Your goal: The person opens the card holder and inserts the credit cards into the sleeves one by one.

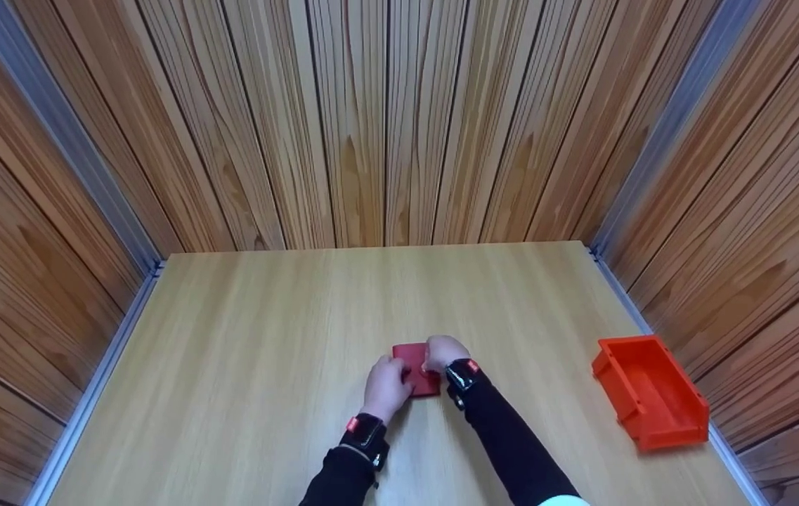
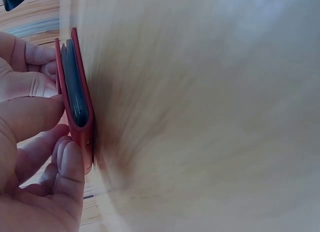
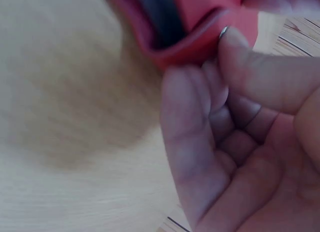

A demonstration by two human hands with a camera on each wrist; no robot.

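A small red wallet (image 1: 410, 353) with dark card sleeves (image 2: 75, 91) inside stands close over the table. My left hand (image 1: 386, 385) holds its left side, thumb on the upper face and fingers curled at the edge in the left wrist view. On the opposite side, my right hand (image 1: 445, 353) pinches the wallet's strap end. Its thumb lies at a small metal snap (image 3: 223, 32) in the right wrist view, with the other fingers curled below. Part of the wallet's right side is hidden behind the right hand in the head view.
An orange-red open bin (image 1: 652, 393) sits at the right side of the wooden table (image 1: 265, 337), near the metal rail. Wood-plank walls (image 1: 385, 126) rise at the back and both sides. Dark sleeves and wrist cameras cover both forearms.
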